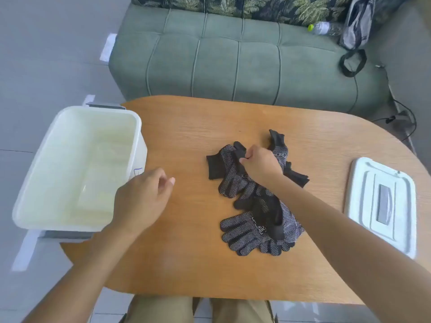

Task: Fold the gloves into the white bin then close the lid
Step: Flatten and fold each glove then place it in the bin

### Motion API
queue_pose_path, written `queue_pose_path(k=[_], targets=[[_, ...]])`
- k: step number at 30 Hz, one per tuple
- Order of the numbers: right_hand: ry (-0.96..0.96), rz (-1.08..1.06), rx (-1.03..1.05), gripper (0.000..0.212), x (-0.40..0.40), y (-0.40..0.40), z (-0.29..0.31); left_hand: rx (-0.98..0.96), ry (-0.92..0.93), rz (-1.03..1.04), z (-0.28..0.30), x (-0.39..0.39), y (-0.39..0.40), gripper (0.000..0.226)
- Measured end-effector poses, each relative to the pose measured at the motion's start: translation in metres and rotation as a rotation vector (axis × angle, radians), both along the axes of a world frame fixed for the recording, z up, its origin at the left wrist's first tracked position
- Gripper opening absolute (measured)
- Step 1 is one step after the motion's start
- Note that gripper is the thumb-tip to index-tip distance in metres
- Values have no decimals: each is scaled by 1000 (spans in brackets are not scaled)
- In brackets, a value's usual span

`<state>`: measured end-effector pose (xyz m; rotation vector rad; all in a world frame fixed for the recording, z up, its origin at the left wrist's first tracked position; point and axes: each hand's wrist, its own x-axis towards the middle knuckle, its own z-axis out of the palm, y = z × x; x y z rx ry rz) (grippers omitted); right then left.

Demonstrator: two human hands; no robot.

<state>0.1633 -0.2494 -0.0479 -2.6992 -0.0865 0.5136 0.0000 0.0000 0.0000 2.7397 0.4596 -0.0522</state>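
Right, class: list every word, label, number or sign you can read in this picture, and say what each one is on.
No text here can be read.
Gloves: a pale printed mark near the cuffs, too blurred to read.
White bin: a blue pen mark on its side wall, not legible.
Bottle on the sofa: too small to tell.

Bare tabletop lying open between bin and gloves

The wooden table (186,127) is offering clear passage between the white bin (137,136) and the gloves (254,206); the lid (359,206) is occupying the right edge.
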Motion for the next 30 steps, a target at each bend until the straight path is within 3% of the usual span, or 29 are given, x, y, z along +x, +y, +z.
queue_pose_path(k=[4, 8, 14, 17, 23, 30], targets=[[-60, 102, -255, 41, 10, 14, -9, -150, -35, 3, -19, -3, -15, 29], [-75, 102, -290, 24, 14, 21, -13, -248, -2, -13, -49, -25, -33, 31], [-190, 38, -214, 26, 9, -1, 18, -309, -100, 5, -72, -62, -48, 32], [-322, -9, -137, 17, -7, -16, 52, -353, -172, -11, -65, -80, -57, 32], [-547, 9, 0, 22, -53, -29, 126, -394, -312, -49, -26, -123, -71, 31], [-647, -32, 142, 24, -88, -31, 164, -385, -377, -57, -3, -150, -67, 33]])
